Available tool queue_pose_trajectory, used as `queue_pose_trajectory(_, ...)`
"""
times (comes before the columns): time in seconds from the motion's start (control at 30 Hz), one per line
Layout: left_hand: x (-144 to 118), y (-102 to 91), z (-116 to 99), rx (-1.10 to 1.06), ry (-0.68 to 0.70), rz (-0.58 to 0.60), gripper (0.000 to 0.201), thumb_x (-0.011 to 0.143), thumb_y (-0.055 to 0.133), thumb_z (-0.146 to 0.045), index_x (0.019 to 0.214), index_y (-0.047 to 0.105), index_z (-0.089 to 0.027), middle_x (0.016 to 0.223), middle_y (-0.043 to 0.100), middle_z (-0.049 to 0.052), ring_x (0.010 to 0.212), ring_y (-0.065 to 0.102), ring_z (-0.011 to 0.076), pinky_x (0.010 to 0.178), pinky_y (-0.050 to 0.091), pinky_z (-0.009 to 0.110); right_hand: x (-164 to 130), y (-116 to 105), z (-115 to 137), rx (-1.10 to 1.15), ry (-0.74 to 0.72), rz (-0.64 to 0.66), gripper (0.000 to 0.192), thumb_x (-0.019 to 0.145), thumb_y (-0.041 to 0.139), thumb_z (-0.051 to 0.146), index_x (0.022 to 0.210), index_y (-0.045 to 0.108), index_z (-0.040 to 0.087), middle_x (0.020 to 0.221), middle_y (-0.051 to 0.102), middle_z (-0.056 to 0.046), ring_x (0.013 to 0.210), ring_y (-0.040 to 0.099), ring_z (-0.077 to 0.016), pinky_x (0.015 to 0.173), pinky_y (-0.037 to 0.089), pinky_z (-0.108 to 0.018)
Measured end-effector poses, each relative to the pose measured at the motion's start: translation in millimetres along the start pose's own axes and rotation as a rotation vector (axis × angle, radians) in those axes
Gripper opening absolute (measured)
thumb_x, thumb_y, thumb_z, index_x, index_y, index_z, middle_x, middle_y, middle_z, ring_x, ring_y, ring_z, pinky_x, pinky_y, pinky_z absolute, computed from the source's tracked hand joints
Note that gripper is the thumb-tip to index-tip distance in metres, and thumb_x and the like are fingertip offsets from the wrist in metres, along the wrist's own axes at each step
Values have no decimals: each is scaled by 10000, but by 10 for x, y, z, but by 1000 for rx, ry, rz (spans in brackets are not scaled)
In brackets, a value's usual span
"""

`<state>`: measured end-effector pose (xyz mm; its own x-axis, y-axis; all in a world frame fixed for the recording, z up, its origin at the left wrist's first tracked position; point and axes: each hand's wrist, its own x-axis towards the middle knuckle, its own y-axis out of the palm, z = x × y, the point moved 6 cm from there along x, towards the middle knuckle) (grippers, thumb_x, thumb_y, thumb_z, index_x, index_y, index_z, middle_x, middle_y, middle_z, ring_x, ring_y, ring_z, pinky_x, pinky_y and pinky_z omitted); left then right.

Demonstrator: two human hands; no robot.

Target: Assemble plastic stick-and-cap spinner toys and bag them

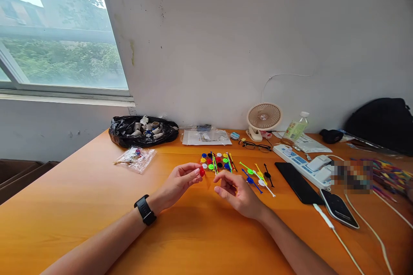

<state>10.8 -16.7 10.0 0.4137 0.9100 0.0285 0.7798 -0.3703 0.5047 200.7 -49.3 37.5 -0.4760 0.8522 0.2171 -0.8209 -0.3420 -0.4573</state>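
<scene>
My left hand (179, 183), with a black watch on its wrist, pinches a small red plastic disc (201, 172) between thumb and fingertips just above the orange table (80, 197). My right hand (237, 191) hovers close beside it with fingers loosely curled and apart, holding nothing I can see. Just beyond both hands lies a cluster of small coloured discs and thin sticks (217, 161). To the right of that lie several assembled disc-on-stick pieces (258, 176) in green, yellow, blue, black and white.
A black bag of small rolls (142, 131) and a clear packet (135, 157) lie at the back left. Small fan (263, 118), glasses (254, 145), bottle (296, 128), power strip (301, 164), two phones (298, 182) and cables crowd the right. A black backpack (383, 124) sits far right.
</scene>
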Motion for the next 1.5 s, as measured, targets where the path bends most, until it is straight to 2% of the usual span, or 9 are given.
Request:
queue_pose_trajectory(0.23,-21,62,25,18,-15,-2,274,797,889,-321,998,790,-164,990,734,48,883,650,132,895,498,286,-21,67,11,-11,-48,35,519,976,639,424,1461,558,258,789,449,34,667,387,-116,586,308,-255)
queue_pose_trajectory(0.5,-13,48,-8,111,35,-32,298,789,888,-330,989,763,-149,929,716,45,845,637,143,859,498,303,-3,112,-23,20,-27,82,614,970,651,434,1537,493,260,781,457,40,651,372,-110,578,304,-254)
queue_pose_trajectory(0.77,-36,122,3,233,10,21,285,839,837,-374,934,760,-117,790,713,63,751,610,144,769,466,286,-58,-35,53,14,-82,-134,754,974,643,476,1605,266,310,880,489,22,688,393,-130,618,347,-267)
queue_pose_trajectory(0.87,-38,120,3,240,12,22,292,836,839,-374,949,761,-117,799,716,67,763,614,150,781,469,292,-35,-21,30,84,-48,-88,506,973,628,523,1394,537,257,889,498,11,685,390,-127,626,341,-267)
queue_pose_trajectory(0.93,-36,109,-1,240,21,13,296,829,845,-374,954,759,-119,811,720,69,766,617,153,779,471,295,-20,85,5,176,-7,136,452,1033,477,565,933,696,183,758,495,2,644,390,-127,606,314,-280)
queue_pose_trajectory(1.03,-33,96,-7,241,30,-2,295,822,850,-371,953,756,-125,819,727,68,767,623,152,774,471,293,-41,177,2,343,4,374,732,1063,252,607,526,503,177,565,419,-10,571,366,-132,568,254,-305)
queue_pose_trajectory(1.3,-27,85,9,220,21,-10,301,816,856,-374,957,757,-127,825,731,69,782,635,158,791,479,292,36,-19,-11,362,-70,100,551,987,483,650,875,680,148,764,558,-40,671,469,-150,638,350,-297)
queue_pose_trajectory(1.43,3,28,77,210,16,-18,301,828,845,-385,961,760,-129,825,724,66,791,632,160,789,476,285,-44,-233,441,305,-221,-84,527,946,531,687,1027,700,194,893,614,-88,809,560,-222,749,447,-355)
queue_pose_trajectory(1.5,18,-8,123,187,-8,-35,306,817,853,-391,948,759,-131,842,723,64,781,630,155,791,478,285,-278,-339,780,237,-291,-146,672,887,444,826,1058,699,228,940,620,-122,857,578,-284,777,486,-424)
